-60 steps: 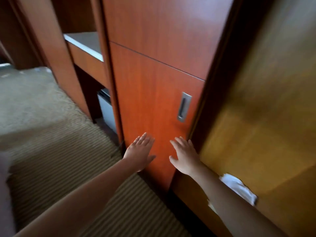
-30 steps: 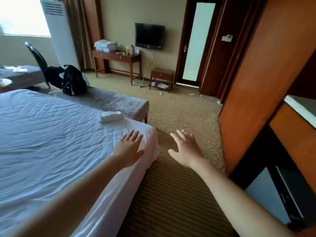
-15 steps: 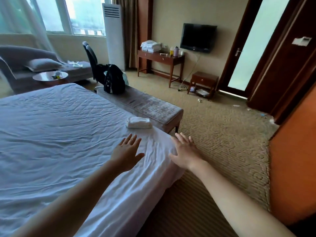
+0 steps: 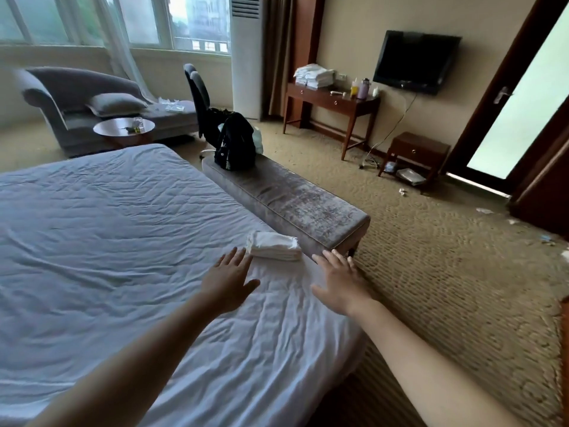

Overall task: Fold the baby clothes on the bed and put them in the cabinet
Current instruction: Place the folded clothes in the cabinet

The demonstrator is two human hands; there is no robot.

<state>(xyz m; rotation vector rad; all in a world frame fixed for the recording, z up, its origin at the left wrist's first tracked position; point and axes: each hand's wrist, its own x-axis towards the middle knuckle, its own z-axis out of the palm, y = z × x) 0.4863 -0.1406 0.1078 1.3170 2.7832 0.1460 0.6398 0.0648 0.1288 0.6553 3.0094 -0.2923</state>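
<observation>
Both hands, left (image 4: 229, 280) and right (image 4: 340, 283), fingers spread and empty; folded white clothes (image 4: 275, 249) lie just beyond the fingertips, not yet taken to the cabinet.

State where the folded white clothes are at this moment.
In the head view, the folded white clothes lie on the bed near its far right corner, beside the grey bench, just ahead of the left hand.

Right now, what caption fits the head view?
Open left hand and right hand reach toward folded clothes on bed.
</observation>
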